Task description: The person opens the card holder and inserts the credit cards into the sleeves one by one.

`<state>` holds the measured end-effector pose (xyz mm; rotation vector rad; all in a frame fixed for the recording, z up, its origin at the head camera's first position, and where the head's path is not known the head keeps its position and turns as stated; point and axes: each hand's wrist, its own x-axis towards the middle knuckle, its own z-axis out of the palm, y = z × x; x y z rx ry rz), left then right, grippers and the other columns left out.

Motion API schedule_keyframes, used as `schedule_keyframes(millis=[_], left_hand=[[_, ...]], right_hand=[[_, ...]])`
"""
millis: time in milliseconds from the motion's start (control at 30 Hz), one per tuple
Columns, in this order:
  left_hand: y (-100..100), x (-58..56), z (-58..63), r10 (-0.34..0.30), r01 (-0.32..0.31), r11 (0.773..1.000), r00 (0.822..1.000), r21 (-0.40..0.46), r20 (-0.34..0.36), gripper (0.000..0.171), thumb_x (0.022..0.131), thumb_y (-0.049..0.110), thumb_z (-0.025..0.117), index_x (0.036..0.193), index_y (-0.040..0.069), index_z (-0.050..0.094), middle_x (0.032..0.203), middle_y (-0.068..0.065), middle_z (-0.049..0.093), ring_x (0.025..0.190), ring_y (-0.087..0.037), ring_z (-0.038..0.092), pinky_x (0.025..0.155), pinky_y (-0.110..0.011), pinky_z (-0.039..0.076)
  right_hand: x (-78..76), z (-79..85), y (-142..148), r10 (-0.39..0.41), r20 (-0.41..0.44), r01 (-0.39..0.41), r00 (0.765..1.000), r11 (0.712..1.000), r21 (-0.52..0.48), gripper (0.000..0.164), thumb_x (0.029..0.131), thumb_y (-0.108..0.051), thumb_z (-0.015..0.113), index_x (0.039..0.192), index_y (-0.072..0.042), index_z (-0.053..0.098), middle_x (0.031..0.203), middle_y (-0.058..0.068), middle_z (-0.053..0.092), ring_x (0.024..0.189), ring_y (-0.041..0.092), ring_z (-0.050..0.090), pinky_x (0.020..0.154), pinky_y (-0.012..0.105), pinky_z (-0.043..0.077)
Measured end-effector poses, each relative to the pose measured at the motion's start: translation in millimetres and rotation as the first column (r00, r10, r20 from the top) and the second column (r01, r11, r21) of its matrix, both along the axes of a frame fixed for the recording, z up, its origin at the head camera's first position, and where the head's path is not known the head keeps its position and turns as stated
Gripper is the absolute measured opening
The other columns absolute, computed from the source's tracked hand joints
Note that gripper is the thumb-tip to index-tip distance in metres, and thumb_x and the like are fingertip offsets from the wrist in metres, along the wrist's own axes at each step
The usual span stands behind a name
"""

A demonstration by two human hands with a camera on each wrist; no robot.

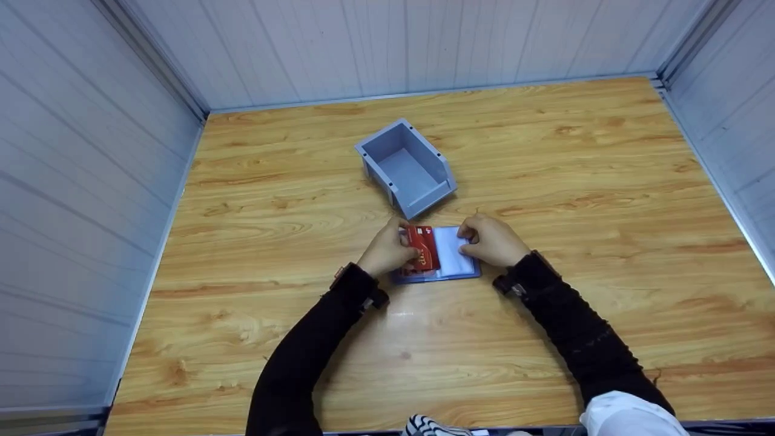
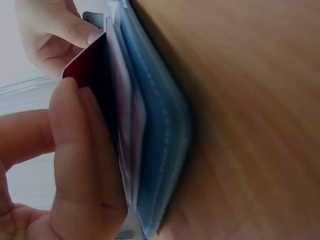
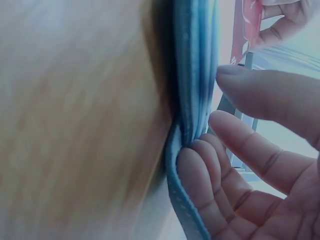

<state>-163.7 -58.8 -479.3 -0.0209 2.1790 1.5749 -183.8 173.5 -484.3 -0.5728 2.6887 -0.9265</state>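
A blue card holder (image 1: 448,279) with stitched edges and clear plastic sleeves (image 1: 451,251) lies spread on the table. Over its left half my left hand (image 1: 387,247) pinches a red card (image 1: 427,248) with gold marks. In the left wrist view the red card (image 2: 87,67) stands tilted against the sleeves, fingertips at its edge. My right hand (image 1: 491,240) holds the holder's right side, thumb and forefinger at the sleeve edges. The right wrist view shows its other fingers (image 3: 192,172) curled against the cover, beside a stitched blue strap (image 3: 182,202).
A grey open-front plastic bin (image 1: 405,169) stands just beyond the card holder, its low front towards the hands. The wood-grain table (image 1: 254,200) is bounded by pale panel walls (image 1: 375,48) at the back and both sides.
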Motion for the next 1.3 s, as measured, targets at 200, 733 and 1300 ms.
schedule_keyframes(millis=[200,733,1300], left_hand=[[1.5,-1.2,-1.0,-0.008,0.008,1.0,1.0,0.003,-0.01,0.052,0.083,-0.01,0.061,0.13,-0.001,0.041,0.079,-0.009,0.059,0.056,-0.014,0.062,0.054,-0.028,0.058],[12.9,0.0,-0.9,-0.024,0.025,0.998,1.0,-0.063,0.016,0.055,0.084,-0.003,0.068,0.13,0.004,0.039,0.085,-0.008,0.053,0.052,-0.016,0.062,0.044,-0.025,0.05],[25.5,3.3,0.4,-0.071,0.069,0.996,0.997,-0.058,-0.034,0.053,0.084,-0.005,0.067,0.131,-0.002,0.043,0.079,-0.005,0.053,0.057,-0.014,0.061,0.056,-0.027,0.058]], right_hand=[[-0.6,-0.4,0.6,-0.005,0.011,0.005,1.0,1.0,-0.004,0.023,0.078,-0.011,0.077,0.098,-0.001,0.069,0.094,0.013,0.065,0.088,0.025,0.061,0.081,0.039,0.051],[-1.4,-1.7,1.2,-0.033,0.015,0.033,0.999,0.999,0.013,0.022,0.079,-0.011,0.077,0.096,-0.002,0.068,0.091,0.012,0.065,0.086,0.025,0.06,0.079,0.038,0.05],[-1.2,-0.6,1.2,-0.041,0.0,0.041,0.999,0.999,-0.004,0.019,0.078,-0.009,0.074,0.094,0.0,0.067,0.086,0.012,0.066,0.08,0.023,0.062,0.074,0.034,0.051]])
